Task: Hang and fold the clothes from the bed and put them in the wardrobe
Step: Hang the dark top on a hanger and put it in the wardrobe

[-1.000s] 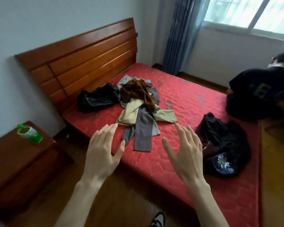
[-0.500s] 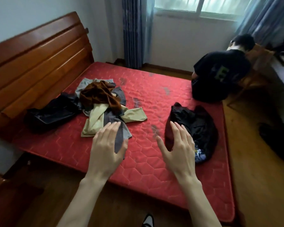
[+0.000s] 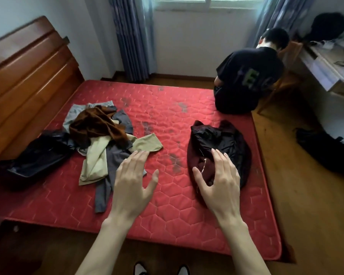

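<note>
A red quilted mattress carries three heaps of clothes. A mixed pile of brown, beige and grey garments lies left of centre. A black garment lies at the far left by the headboard. A dark maroon and black garment lies to the right. My left hand hovers with fingers spread over the grey cloth at the pile's near edge. My right hand hovers with spread fingers over the near part of the dark garment. Neither hand holds anything.
A wooden headboard runs along the left. A person in a black shirt sits at the bed's far right corner beside a wooden chair and a desk. A dark bag lies on the floor at right.
The view has swung right and closer to the bed. Both hands have moved forward over the mattress, the right one now above the dark garment.
</note>
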Tool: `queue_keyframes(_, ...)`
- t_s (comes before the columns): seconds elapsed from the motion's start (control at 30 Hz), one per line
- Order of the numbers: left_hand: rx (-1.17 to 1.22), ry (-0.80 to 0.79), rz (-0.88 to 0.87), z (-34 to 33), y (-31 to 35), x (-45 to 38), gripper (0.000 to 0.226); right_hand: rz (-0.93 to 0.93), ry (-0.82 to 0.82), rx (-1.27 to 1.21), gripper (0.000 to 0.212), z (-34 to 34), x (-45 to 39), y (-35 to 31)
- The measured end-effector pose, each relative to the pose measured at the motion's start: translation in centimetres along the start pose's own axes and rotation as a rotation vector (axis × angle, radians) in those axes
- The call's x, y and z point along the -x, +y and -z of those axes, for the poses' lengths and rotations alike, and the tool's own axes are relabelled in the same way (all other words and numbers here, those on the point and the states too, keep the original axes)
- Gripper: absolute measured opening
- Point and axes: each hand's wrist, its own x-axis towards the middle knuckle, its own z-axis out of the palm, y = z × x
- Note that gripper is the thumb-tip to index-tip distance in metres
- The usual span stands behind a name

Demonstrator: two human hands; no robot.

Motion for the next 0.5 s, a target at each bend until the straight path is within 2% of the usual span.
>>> queue_keyframes(0.27, 0.061, -0.110, -0.120, -4.3, -2.3, -5.5, 0.058, -0.114, 0.055, 0.097, 0.076, -2.8, -2.2, 1.1)
queue_keyframes(0.5, 0.147, -0.160, -0.248, -8.2, -4.2, -11.1, 0.052, -0.197, 0.160, 0.200, 0.062, -4.4, -4.6, 2.4)
